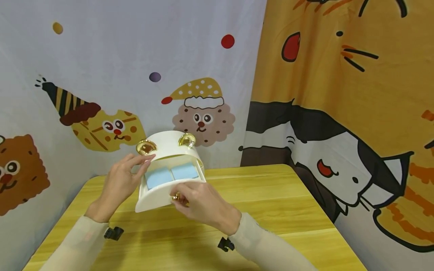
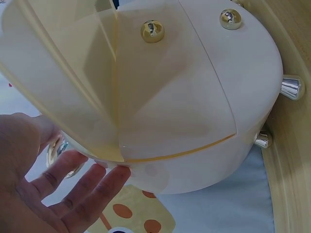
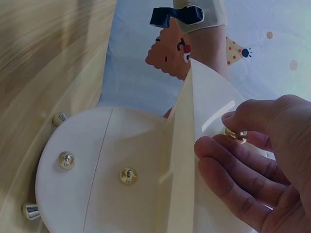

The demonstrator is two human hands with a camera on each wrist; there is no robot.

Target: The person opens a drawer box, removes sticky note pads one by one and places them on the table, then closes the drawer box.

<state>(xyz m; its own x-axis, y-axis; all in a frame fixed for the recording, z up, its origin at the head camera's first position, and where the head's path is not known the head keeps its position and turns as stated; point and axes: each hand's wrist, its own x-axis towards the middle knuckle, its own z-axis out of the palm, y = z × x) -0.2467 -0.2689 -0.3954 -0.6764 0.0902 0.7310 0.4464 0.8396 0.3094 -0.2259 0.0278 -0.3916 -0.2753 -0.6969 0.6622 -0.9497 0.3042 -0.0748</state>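
Two hands worked a cream, bear-eared storage box (image 1: 169, 165) standing near the far edge of a yellow wooden table (image 1: 271, 210), before a cartoon-printed backdrop (image 1: 101, 75). The right hand (image 1: 200, 205) pinched a small gold knob (image 1: 175, 197) on the front of a drawer (image 1: 162, 188), which stood pulled out toward the person and showed two blue compartments (image 1: 171, 175). The left hand (image 1: 120, 180), fingers straight, pressed against the box's left side just below a gold ear (image 1: 146, 147). The drawer's slide ran near to far, directly in line with the right hand's grip, and the left hand braced from the side.
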